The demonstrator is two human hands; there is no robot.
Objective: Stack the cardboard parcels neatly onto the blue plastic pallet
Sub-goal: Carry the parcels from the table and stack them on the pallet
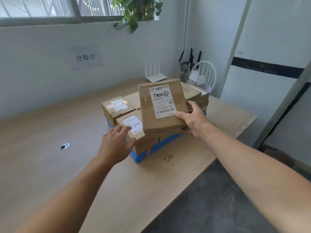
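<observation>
A blue plastic pallet (143, 156) lies on the wooden table (50, 165) with several cardboard parcels on it. My right hand (193, 119) grips the right edge of a flat parcel with a white shipping label (161, 106), held tilted above the stack. My left hand (116, 143) rests with relaxed fingers on the near-left corner of a small labelled parcel (138, 132) on the pallet. Another small parcel (116, 108) sits behind it at the pallet's left. Larger parcels (193, 93) lie at the back right, partly hidden by the held one.
A white router (155, 76) stands on the table's far side by the wall. A white chair (204, 74) and a black router sit behind the table's far right corner. A round cable hole (65, 146) is in the tabletop at left. The table edge runs diagonally at right.
</observation>
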